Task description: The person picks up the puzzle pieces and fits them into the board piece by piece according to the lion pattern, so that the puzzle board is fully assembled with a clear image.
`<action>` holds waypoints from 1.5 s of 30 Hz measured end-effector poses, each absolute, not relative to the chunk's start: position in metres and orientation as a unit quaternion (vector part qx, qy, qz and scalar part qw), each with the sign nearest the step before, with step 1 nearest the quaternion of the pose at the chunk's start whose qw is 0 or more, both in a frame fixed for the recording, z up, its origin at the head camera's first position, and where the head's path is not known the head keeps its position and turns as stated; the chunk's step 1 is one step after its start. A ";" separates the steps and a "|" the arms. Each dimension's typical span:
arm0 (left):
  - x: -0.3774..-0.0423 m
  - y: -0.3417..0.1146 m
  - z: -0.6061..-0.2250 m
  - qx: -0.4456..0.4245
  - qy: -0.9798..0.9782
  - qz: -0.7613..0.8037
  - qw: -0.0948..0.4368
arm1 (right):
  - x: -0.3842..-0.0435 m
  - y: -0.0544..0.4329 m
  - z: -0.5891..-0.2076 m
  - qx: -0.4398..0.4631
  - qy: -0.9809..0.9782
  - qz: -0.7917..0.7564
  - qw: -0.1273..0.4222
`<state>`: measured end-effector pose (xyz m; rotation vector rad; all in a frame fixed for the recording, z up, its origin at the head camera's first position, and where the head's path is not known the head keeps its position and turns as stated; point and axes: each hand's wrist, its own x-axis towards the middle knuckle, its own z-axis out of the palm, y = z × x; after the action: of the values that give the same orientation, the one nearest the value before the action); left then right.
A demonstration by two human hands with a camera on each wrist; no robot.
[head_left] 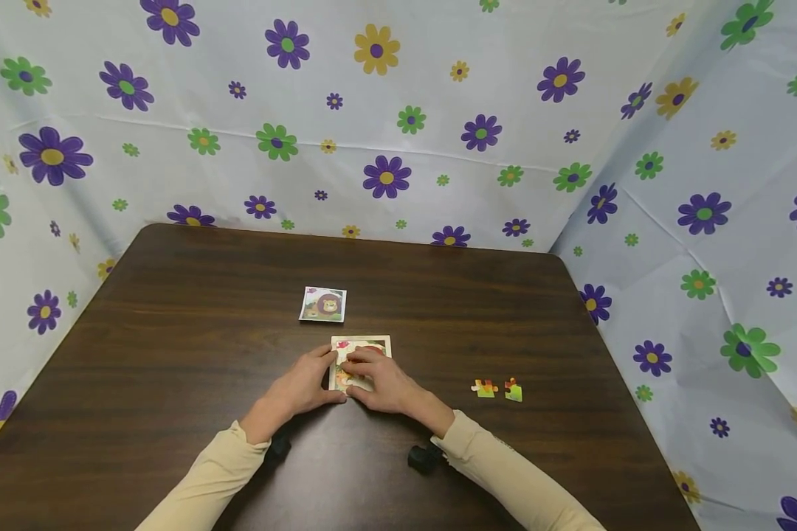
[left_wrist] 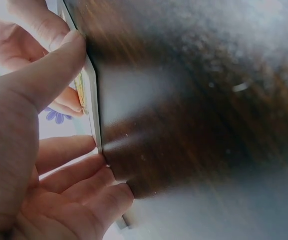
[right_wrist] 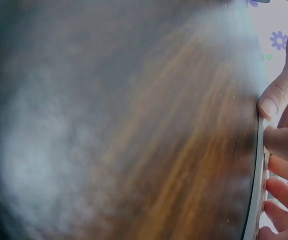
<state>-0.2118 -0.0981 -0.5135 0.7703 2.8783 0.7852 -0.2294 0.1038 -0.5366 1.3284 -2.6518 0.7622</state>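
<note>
A small square puzzle board (head_left: 333, 377) with a pale rim and a colourful picture lies flat on the table. My left hand (head_left: 305, 380) holds it, fingers along its left edge and thumb at the near edge. In the left wrist view the left fingertips (left_wrist: 115, 197) touch the tabletop beside the rim. Over the board's right part, my right hand (head_left: 381, 383) rests its fingers on the picture, with its thumb by the near rim. Whether a piece lies under those fingers is hidden. Two loose puzzle pieces, one orange-yellow (head_left: 485, 389) and one green-orange (head_left: 513, 390), lie to the right.
Behind the board, slightly left, lies a picture card (head_left: 322, 304) showing a lion. The dark wooden table (head_left: 192, 317) has rounded far corners. Flower-patterned white sheets (head_left: 425, 88) hang behind it and along both sides.
</note>
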 end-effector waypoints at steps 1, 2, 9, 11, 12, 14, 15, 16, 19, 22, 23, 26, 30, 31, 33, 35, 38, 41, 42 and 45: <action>-0.212 -0.098 -0.513 0.249 0.934 0.255 0.032 | -0.230 0.104 -0.537 0.440 -0.863 0.247 0.043; -0.212 -0.098 -0.514 0.249 0.934 0.255 0.034 | -0.230 0.104 -0.537 0.444 -0.861 0.245 0.045; -0.211 -0.098 -0.514 0.250 0.933 0.256 0.035 | -0.228 0.103 -0.537 0.433 -0.862 0.260 0.042; -0.212 -0.098 -0.513 0.250 0.933 0.257 0.037 | -0.227 0.102 -0.537 0.424 -0.864 0.268 0.039; -0.212 -0.098 -0.513 0.249 0.933 0.257 0.038 | -0.227 0.102 -0.537 0.422 -0.864 0.273 0.039; -0.212 -0.098 -0.513 0.250 0.933 0.256 0.038 | -0.227 0.101 -0.537 0.422 -0.861 0.281 0.049; -0.212 -0.099 -0.513 0.249 0.933 0.256 0.038 | -0.227 0.100 -0.538 0.422 -0.860 0.282 0.055; -0.212 -0.099 -0.512 0.248 0.933 0.256 0.038 | -0.227 0.099 -0.538 0.423 -0.859 0.283 0.063; -0.212 -0.098 -0.511 0.245 0.935 0.255 0.039 | -0.227 0.097 -0.539 0.423 -0.858 0.279 0.081; -0.212 -0.098 -0.510 0.244 0.934 0.258 0.042 | -0.226 0.097 -0.538 0.421 -0.861 0.272 0.083; -0.212 -0.098 -0.509 0.244 0.934 0.258 0.044 | -0.226 0.097 -0.538 0.420 -0.863 0.267 0.081; -0.212 -0.097 -0.509 0.244 0.933 0.260 0.048 | -0.226 0.098 -0.538 0.418 -0.868 0.257 0.076; -0.211 -0.097 -0.509 0.245 0.933 0.262 0.044 | -0.226 0.098 -0.539 0.419 -0.870 0.250 0.076; -0.211 -0.097 -0.509 0.246 0.932 0.262 0.042 | -0.227 0.098 -0.539 0.418 -0.870 0.251 0.076; -0.212 -0.098 -0.509 0.247 0.932 0.263 0.039 | -0.227 0.097 -0.538 0.414 -0.870 0.257 0.073; -0.212 -0.098 -0.509 0.248 0.932 0.263 0.038 | -0.226 0.096 -0.537 0.408 -0.871 0.264 0.071; -0.212 -0.098 -0.509 0.248 0.932 0.261 0.039 | -0.226 0.094 -0.536 0.398 -0.873 0.273 0.071; -0.212 -0.098 -0.509 0.247 0.935 0.252 0.040 | -0.225 0.093 -0.536 0.390 -0.877 0.272 0.075; -0.212 -0.098 -0.509 0.247 0.936 0.249 0.040 | -0.225 0.092 -0.535 0.387 -0.878 0.271 0.076; -0.213 -0.098 -0.510 0.248 0.937 0.241 0.043 | -0.224 0.091 -0.534 0.385 -0.879 0.270 0.078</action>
<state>-0.2125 -0.0979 -0.5095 0.7570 2.8665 0.7381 -0.2240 0.0913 -0.5344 1.1516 -2.6330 0.8075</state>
